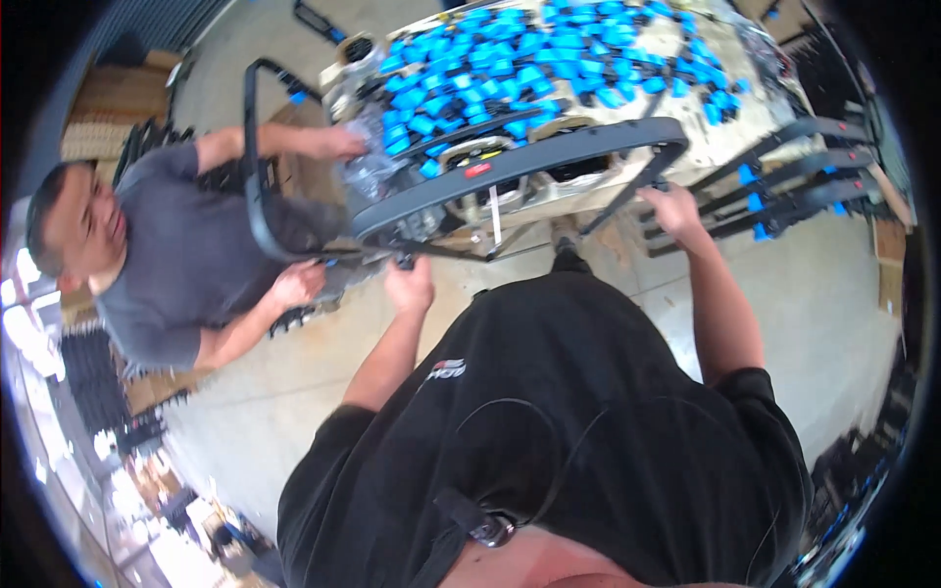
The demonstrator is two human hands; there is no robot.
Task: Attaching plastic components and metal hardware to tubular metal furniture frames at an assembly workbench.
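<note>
A black U-shaped frame (559, 154) with a wide curved bar and a small red label spans the space in front of me, at the near edge of the table. My left hand (409, 284) is closed around a dark fitting at its left end. On the other side, my right hand (674, 211) grips the frame's right end; its fingers are partly hidden. Behind the bar, two round openings of containers (578, 169) with dark contents show in part.
Blue-capped black parts (510, 54) cover much of the table (657, 147). At left a co-worker (196, 235) in a grey shirt holds another black frame (253, 157) and touches a clear plastic bag (368, 167). Several black frames (784, 186) with blue pieces lie at right.
</note>
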